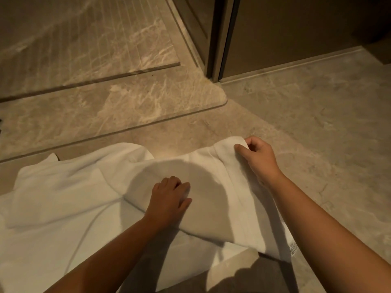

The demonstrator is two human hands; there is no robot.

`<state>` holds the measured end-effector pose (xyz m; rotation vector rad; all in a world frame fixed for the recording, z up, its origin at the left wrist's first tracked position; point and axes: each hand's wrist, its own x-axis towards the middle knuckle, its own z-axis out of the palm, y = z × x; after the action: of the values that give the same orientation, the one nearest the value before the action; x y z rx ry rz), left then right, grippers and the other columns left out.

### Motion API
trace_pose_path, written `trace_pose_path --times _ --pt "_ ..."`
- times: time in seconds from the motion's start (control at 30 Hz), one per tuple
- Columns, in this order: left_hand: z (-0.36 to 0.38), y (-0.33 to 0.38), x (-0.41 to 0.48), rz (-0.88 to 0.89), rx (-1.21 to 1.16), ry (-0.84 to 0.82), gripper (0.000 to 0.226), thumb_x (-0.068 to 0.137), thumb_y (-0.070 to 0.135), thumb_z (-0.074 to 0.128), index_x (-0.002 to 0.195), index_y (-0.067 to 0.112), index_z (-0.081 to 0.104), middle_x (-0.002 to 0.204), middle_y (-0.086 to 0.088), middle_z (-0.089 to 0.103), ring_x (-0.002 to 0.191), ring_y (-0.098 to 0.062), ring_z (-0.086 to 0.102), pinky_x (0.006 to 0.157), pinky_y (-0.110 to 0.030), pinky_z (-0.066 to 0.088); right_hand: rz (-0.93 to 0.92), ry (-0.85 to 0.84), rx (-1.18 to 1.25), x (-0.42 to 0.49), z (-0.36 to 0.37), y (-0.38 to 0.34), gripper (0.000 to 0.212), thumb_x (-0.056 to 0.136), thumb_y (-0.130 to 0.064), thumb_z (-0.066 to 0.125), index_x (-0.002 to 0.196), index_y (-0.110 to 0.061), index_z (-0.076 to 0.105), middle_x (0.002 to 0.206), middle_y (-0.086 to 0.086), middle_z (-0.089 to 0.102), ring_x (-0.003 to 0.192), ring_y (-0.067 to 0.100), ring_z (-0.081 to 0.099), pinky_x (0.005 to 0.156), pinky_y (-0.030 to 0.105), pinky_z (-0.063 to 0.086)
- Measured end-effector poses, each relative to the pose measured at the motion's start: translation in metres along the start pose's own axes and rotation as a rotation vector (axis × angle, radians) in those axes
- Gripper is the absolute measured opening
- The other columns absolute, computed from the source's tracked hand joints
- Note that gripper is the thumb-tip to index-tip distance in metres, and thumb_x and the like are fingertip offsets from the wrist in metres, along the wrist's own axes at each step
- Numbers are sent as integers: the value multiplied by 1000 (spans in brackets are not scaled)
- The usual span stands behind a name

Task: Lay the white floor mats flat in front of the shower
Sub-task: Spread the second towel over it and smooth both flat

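White floor mats lie rumpled on the marble floor just before the raised shower threshold. The upper mat is folded and creased, and overlaps a second white mat spread under it at the lower left. My right hand pinches the upper mat's far right corner, which is lifted slightly off the floor. My left hand rests palm down on the folded edge near the mat's middle, fingers curled against the cloth. A small label shows at the upper mat's near right edge.
The shower's marble floor fills the upper left, with a drain groove across it. A dark door frame and wall panel rise at the upper right. Bare grey floor extends to the right.
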<state>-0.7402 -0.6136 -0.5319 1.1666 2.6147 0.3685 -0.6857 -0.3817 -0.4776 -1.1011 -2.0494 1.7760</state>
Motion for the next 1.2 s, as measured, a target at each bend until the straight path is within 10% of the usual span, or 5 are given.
trace_pose_path --times 0.13,0.33,0.6,0.8,1.2 --pt "-2 -2 -4 13 -20 48 42 75 43 51 106 16 59 85 -6 61 71 -23 56 63 -39 49 -142 -244 251 -12 -8 -36 22 77 15 49 62 1 41 119 -17 59 98 -6 61 72 15 50" --pt "-6 -4 -5 31 2 65 37 77 44 43 98 18 59 87 -4 60 73 -22 55 65 -37 47 -95 -89 307 0 -39 -18 50 67 24 37 46 -22 37 95 -4 74 91 15 66 61 27 45" --pt "-5 -9 -2 37 1 4 37 78 46 40 81 20 66 90 -1 60 80 -21 54 72 -36 44 206 112 -225 19 -32 17 45 84 -10 59 125 -7 41 102 8 55 87 23 54 77 36 45" --pt "-11 -17 2 70 88 -3 39 74 45 43 88 17 67 101 -12 66 90 -30 63 79 -42 49 351 202 -283 39 -16 25 53 76 -12 67 123 -1 44 117 15 58 100 33 59 75 35 48" --pt "-21 -41 9 5 62 81 46 84 36 40 105 5 65 113 -21 64 106 -38 58 90 -51 43 -146 76 -522 40 13 -21 47 85 0 51 131 -6 45 139 18 44 129 30 40 105 32 30"
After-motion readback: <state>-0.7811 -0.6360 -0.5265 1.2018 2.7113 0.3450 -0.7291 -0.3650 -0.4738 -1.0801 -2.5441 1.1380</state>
